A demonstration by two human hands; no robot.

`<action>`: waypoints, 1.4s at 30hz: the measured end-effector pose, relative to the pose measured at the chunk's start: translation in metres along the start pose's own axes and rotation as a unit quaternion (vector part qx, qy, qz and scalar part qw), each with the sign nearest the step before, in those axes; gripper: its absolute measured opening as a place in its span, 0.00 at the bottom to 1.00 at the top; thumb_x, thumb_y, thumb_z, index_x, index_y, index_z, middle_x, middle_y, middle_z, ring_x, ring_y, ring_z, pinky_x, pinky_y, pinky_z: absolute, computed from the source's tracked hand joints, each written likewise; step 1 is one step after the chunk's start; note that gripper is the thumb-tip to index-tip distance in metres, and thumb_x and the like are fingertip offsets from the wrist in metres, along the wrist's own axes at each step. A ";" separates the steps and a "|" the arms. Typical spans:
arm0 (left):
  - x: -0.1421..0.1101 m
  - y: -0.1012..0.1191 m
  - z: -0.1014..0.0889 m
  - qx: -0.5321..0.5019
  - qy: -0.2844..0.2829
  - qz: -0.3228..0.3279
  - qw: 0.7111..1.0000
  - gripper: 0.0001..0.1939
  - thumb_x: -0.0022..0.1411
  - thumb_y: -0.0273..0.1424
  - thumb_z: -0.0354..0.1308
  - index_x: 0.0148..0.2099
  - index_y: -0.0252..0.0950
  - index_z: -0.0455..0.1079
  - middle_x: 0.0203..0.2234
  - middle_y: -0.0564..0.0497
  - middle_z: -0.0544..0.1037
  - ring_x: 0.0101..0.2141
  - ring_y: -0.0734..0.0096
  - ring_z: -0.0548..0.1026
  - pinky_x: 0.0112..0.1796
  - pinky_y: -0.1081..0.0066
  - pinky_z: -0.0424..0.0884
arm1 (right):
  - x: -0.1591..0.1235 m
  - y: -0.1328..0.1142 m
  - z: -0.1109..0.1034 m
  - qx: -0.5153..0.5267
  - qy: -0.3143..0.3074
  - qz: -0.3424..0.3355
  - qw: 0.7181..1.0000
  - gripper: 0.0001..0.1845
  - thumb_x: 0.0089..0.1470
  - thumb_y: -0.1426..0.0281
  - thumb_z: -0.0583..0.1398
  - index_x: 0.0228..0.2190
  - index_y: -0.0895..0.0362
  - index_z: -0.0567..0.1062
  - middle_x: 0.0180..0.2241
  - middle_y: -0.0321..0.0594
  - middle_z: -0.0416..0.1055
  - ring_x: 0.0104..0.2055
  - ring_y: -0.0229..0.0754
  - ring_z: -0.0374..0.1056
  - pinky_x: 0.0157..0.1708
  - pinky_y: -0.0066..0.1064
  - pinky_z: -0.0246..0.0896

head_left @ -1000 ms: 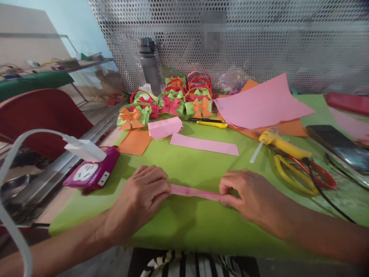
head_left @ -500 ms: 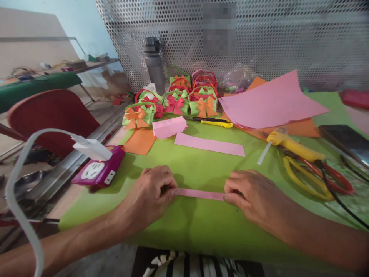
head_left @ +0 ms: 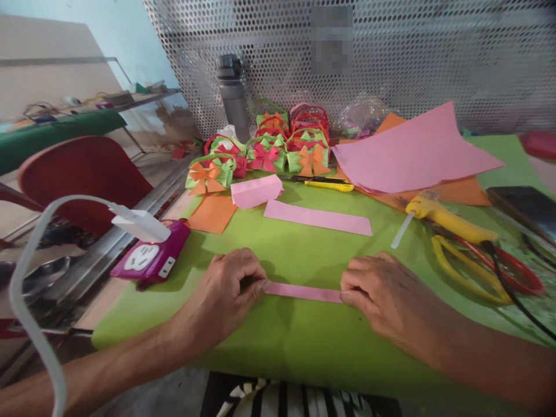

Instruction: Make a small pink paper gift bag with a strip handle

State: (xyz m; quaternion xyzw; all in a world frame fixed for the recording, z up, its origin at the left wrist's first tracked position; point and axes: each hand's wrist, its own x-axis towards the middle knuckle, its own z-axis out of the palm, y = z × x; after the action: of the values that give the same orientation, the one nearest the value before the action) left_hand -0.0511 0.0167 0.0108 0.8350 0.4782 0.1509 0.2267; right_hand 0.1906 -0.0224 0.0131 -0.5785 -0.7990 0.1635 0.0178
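A narrow pink paper strip (head_left: 303,292) lies across the green table, its two ends under my fingers. My left hand (head_left: 232,286) pinches the left end between thumb and fingers. At the right end my right hand (head_left: 380,286) does the same with curled fingers. Beyond the strip lies a wider pink paper strip (head_left: 318,218), flat and apart from both hands. A folded pink paper piece (head_left: 257,191) rests just behind that, beside an orange paper square (head_left: 212,213).
Small paper baskets with bows (head_left: 264,155) stand at the back near a grey bottle (head_left: 233,98). A yellow utility knife (head_left: 329,185) lies before them. Pink sheets (head_left: 412,150), a yellow glue gun (head_left: 452,219) and scissors (head_left: 469,272) are rightward. A purple power socket (head_left: 152,255) sits left.
Both hands keep their hold on the strip's ends, the right one shifted very slightly rightward. The whole view has turned a little; nothing else has moved.
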 end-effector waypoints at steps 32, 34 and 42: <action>0.006 0.005 -0.006 0.127 -0.070 0.028 0.989 0.08 0.58 0.30 0.53 0.42 0.38 0.67 0.31 0.51 0.70 0.35 0.65 0.68 0.37 0.63 0.61 | 0.010 -0.006 -0.014 -0.031 -0.050 0.025 0.998 0.15 0.49 0.76 0.55 0.14 0.57 0.67 0.18 0.33 0.67 0.20 0.33 0.56 0.36 0.35 0.46; 0.005 0.004 -0.005 0.181 -0.066 0.073 0.979 0.21 0.59 0.30 0.52 0.55 0.47 0.61 0.39 0.48 0.70 0.41 0.60 0.67 0.40 0.59 0.62 | 0.010 -0.005 -0.014 -0.032 -0.051 0.023 0.998 0.15 0.49 0.77 0.55 0.13 0.58 0.66 0.17 0.32 0.67 0.19 0.32 0.54 0.35 0.34 0.46; 0.001 0.008 0.003 0.288 -0.098 0.244 0.921 0.45 0.53 0.14 0.47 0.62 0.64 0.40 0.63 0.53 0.48 0.60 0.39 0.44 0.50 0.34 0.42 | 0.011 -0.007 -0.012 -0.033 -0.036 0.017 0.999 0.14 0.47 0.78 0.56 0.14 0.57 0.67 0.17 0.33 0.66 0.20 0.34 0.56 0.33 0.33 0.46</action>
State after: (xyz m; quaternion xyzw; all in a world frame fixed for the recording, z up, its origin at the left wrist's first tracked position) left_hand -0.0434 0.0134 0.0122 0.9657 0.2578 -0.0250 -0.0213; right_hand 0.1835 -0.0108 0.0249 -0.5862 -0.7939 0.1581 -0.0333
